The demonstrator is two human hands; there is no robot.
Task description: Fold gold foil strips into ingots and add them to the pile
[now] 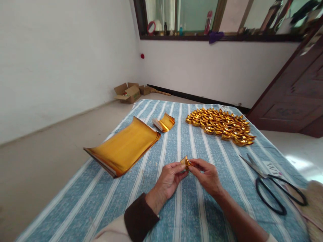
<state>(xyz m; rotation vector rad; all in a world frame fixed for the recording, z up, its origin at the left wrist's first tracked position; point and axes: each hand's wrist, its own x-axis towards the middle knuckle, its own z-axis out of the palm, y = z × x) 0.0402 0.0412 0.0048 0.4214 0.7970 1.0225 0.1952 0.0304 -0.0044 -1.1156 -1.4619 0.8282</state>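
Observation:
A small piece of folded gold foil paper [186, 161] is held over the front middle of the table, pinched from both sides. My left hand [169, 179] grips its left side between thumb and fingers. On its right side, my right hand [205, 174] is closed with thumb and fingertips against the paper. Fingers hide part of the folded piece. At the back right lies a large cluster of folded gold paper ingots [220, 124]. A big stack of gold paper sheets [126, 146] rests to the left, its edges curling, with a smaller stack of gold paper [165, 123] beyond it.
Scissors with black handles [267, 178] lie partly spread at the table's right. Blue-and-white striped cloth [148, 188] covers the table. Cardboard boxes [130, 93] stand on the floor behind. A dark red door [290, 90] is at the right, and a cluttered window sill [186, 36] runs along the back.

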